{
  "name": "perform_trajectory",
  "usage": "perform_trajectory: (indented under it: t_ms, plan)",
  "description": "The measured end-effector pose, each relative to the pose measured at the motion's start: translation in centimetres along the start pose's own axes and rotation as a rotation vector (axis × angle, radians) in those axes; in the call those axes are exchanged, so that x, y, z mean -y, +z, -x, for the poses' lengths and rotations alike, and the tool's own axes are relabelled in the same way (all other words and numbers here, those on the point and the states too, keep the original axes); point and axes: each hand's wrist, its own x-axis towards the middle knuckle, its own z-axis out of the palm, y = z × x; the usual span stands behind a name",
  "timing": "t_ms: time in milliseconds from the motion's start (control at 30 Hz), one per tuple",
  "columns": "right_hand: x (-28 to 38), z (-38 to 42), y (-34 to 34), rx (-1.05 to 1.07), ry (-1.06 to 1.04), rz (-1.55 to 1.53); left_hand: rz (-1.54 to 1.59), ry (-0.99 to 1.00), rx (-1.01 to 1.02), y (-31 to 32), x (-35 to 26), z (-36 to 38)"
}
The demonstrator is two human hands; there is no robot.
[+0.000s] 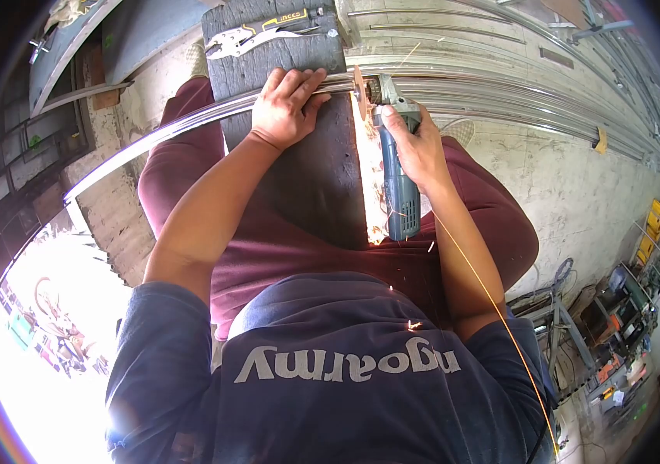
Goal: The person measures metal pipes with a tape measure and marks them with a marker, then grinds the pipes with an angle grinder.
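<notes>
While right hand (415, 147) grips grinder (400, 193), left hand (287, 108) pins rail (152, 143)

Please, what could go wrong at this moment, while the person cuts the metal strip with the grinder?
1. The left hand presses the metal strip very near the spinning disc; a slip could likely injure the bare fingers.
2. Sparks fly back toward the person's lap and shirt; they may burn cloth or skin.
3. The right hand alone holds the angle grinder; if the disc jams, it might kick.
</notes>
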Motion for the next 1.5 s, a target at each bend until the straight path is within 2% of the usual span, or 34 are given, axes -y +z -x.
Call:
perform_trajectory:
  t_ms: [100, 267, 433, 533, 600, 733, 1100, 1333, 1500]
  plan:
    - [1.4, 0.6, 0.1, 0.02, 0.087, -0.047, 0.006, 0.002, 0.0, 0.0, 0.0, 0.0]
    - [1.0, 0.3, 0.2, 0.01, 0.03, -0.02, 0.011, 0.004, 0.001, 0.1, 0.1, 0.0]
    - [1.5, 0.7, 0.1, 0.041, 0.112, -0.034, 0.012, 0.009, -0.004, -0.1, 0.0, -0.1]
    - [0.0, 0.1, 0.1, -0.009, -0.032, 0.046, -0.002, -0.001, 0.009, -0.2, -0.1, -0.1]
    - [-0.8, -0.2, 0.1, -0.002, -0.026, 0.019, 0.005, -0.002, 0.004, 0.0, 0.0, 0.0]
    - [1.8, 0.9, 0.3, 0.036, 0.101, -0.066, -0.015, 0.005, -0.004, 0.1, 0.1, 0.0]
    - [0.0, -0.1, 0.3, -0.005, -0.009, 0.025, -0.013, 0.011, -0.005, 0.2, 0.2, 0.1]
    - [0.9, 0.2, 0.3, 0.001, 0.057, 0.012, -0.012, 0.015, -0.007, 0.2, 0.2, 0.2]
    - [1.2, 0.2, 0.2, 0.002, 0.027, 0.044, 0.002, 0.012, 0.0, 0.2, 0.2, 0.3]
